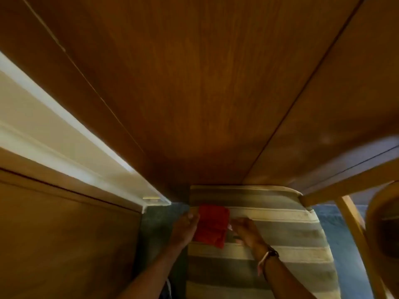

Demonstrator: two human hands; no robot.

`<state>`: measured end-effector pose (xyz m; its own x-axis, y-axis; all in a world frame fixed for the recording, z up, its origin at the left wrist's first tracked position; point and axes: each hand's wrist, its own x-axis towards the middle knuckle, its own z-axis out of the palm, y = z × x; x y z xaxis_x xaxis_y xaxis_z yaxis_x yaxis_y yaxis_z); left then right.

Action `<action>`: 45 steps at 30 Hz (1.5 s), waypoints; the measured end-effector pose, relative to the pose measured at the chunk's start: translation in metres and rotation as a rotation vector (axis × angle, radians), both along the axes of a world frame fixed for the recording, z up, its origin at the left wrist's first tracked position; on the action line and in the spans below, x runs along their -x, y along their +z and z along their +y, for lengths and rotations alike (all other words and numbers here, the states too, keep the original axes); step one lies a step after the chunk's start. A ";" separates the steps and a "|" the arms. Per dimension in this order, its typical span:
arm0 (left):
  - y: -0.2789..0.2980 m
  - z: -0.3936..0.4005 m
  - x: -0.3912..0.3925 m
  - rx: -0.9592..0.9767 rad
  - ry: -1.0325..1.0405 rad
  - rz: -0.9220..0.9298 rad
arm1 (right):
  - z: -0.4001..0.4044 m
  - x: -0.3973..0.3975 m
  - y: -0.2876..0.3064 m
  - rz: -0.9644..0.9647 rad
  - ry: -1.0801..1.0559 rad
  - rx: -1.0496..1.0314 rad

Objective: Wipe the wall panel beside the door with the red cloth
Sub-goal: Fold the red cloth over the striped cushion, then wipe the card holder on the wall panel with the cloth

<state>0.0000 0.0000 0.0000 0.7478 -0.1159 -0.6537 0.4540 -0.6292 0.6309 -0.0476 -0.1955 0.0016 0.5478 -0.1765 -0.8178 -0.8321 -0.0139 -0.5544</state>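
red cloth (212, 225): folded rectangle | flat on striped cushion (280, 244) | between both hands

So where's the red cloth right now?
In the head view, the red cloth lies low in the middle, on the striped cushion below the wooden wall panel, between the left hand and right hand.

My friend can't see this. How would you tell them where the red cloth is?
Find the big brown wall panel ahead, then follow it down to the striped cushion at its foot. The red cloth lies on the cushion's left part, between the left hand and right hand. It is the only bright red thing among browns, greys and blues.
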 end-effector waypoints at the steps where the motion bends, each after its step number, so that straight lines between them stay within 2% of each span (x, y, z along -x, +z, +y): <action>1: -0.005 -0.003 -0.006 -0.041 0.012 0.020 | 0.005 -0.002 -0.004 -0.009 -0.032 -0.003; 6: -0.025 -0.017 -0.017 0.114 0.152 0.185 | 0.020 -0.017 -0.027 0.004 -0.083 0.134; 9: -0.035 -0.021 -0.013 0.123 0.272 0.254 | 0.029 -0.019 -0.031 0.008 -0.071 0.092; 12: -0.027 -0.022 -0.010 0.193 0.374 0.332 | 0.029 -0.015 -0.025 -0.027 -0.160 0.035; 15: -0.004 -0.016 -0.014 0.337 0.404 0.292 | 0.025 -0.013 0.006 -0.132 -0.264 -0.046; 20: 0.089 -0.014 -0.036 0.584 0.403 0.117 | 0.020 -0.031 0.100 -0.377 -0.323 -0.150; 23: 0.165 -0.010 -0.058 0.617 0.304 -0.030 | 0.012 -0.047 0.167 -0.570 -0.323 -0.141; 27: 0.268 -0.003 -0.085 0.756 0.148 -0.263 | 0.010 -0.070 0.261 -0.859 -0.264 -0.126; 31: 0.374 0.010 -0.097 0.903 0.106 -0.471 | 0.020 -0.092 0.360 -1.068 -0.250 -0.147; 34: 0.449 0.023 -0.100 0.896 0.096 -0.655 | 0.031 -0.105 0.434 -1.196 -0.228 -0.158; 38: 0.533 0.047 -0.091 0.792 0.135 -1.024 | 0.055 -0.110 0.517 -1.336 -0.192 -0.193; 40: 0.566 0.059 -0.085 0.676 0.146 -1.260 | 0.070 -0.112 0.552 -1.397 -0.172 -0.211; 42: 0.592 0.074 -0.077 0.514 0.177 -1.480 | 0.089 -0.112 0.582 -1.459 -0.152 -0.225; 45: 0.623 0.095 -0.065 0.145 0.218 -1.814 | 0.117 -0.113 0.620 -1.548 -0.094 -0.255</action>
<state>0.0654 0.0947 0.6233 0.4464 0.0936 0.8899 -0.7144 -0.5617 0.4174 0.0659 -0.0789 0.6218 0.8449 -0.2075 0.4930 0.5318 0.2268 -0.8160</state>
